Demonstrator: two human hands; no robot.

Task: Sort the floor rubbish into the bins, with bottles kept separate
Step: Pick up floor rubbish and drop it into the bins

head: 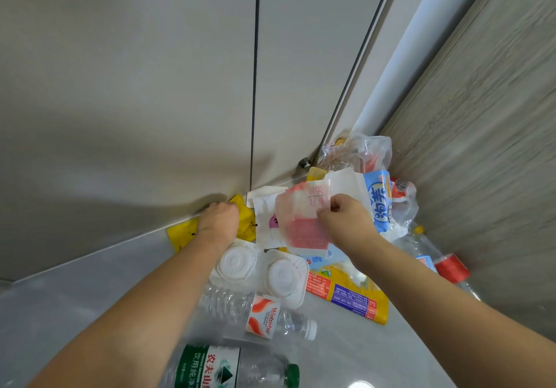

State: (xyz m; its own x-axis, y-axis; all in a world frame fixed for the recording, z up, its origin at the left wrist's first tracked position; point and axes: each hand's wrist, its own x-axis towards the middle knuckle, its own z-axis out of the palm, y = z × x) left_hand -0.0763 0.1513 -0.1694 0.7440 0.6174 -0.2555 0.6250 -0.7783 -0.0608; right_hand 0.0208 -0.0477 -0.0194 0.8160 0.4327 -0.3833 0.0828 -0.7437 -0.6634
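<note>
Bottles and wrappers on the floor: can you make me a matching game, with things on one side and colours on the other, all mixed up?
Things:
1. Cap of the nearest bottle
2. Cap of the Wahaha bottle
3. Cap of the bottle by the wooden wall
4. Wrapper under the left hand

Colours:
A. red
B. yellow
C. green
D. white

Pairs: 1-C, 2-D, 3-A, 4-B. The wrapper lies against the cupboard's base.

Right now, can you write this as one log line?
left hand: grips yellow wrapper | right hand: pinches red-and-white paper bag | bottles: on floor
</note>
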